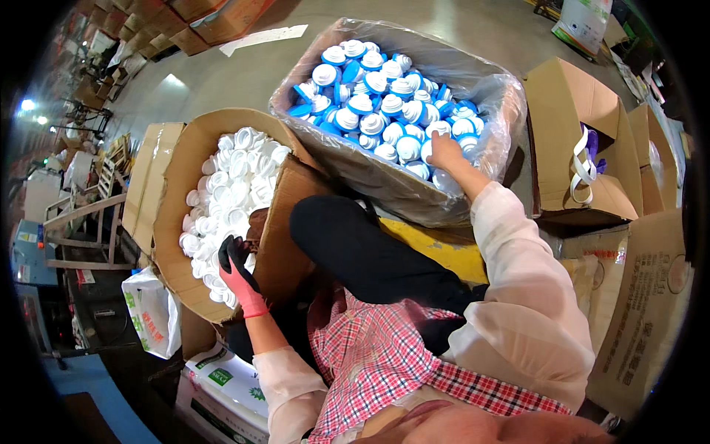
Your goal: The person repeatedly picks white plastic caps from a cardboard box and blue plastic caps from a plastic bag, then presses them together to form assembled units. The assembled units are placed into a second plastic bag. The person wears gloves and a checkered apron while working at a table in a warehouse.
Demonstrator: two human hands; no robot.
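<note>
In the left cardboard box lies a heap of white plastic ridged caps. My left hand, in a red glove with black fingers, reaches over the near part of this heap, fingers somewhat apart and no cap visible in them. A larger, plastic-lined box ahead of me holds many white ridged pieces with blue rims. At its near right side is my bare right hand, its thumb and fingers closed around the edge of a white-and-blue piece. The fingers partly hide that piece.
An open carton with a white strap and something purple stands on the right. White bags and a wooden frame are on the left. My bent knee is between the two boxes. Stacked cartons stand behind.
</note>
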